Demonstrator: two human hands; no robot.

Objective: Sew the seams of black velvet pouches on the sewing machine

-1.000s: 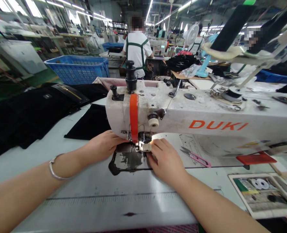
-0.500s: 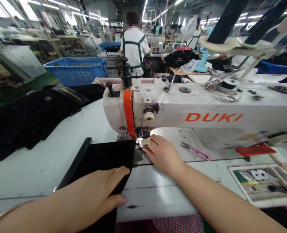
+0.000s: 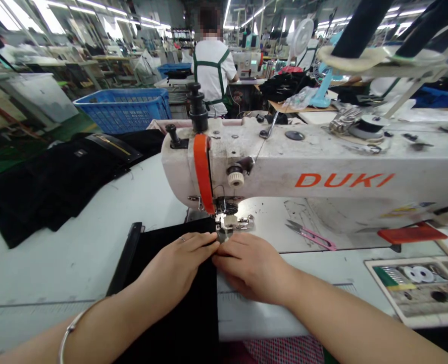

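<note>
A piece of black fabric (image 3: 193, 313) lies under the front of the sewing machine (image 3: 269, 177), its right edge in line with the presser foot area. My left hand (image 3: 188, 258) rests on top of this fabric, fingers stretched towards that edge; its thumb is hidden. Curled against the same edge, just in front of the needle area, is my right hand (image 3: 252, 265), its fingers closed on the cloth. The fingertips of both hands almost meet there. A black strip (image 3: 127, 253) runs along the fabric's left side.
Pink-handled thread snips (image 3: 310, 235) lie on the machine bed. To the right are a red object (image 3: 411, 232) and a parts tray (image 3: 416, 288). More black garments (image 3: 57, 187) lie at left. Beyond stand a blue basket (image 3: 125, 108) and a person in white (image 3: 212, 71).
My right hand has come back from beside the presser foot to the fabric's edge. My left hand has slid forward and right along the fabric, which has shifted slightly right.
</note>
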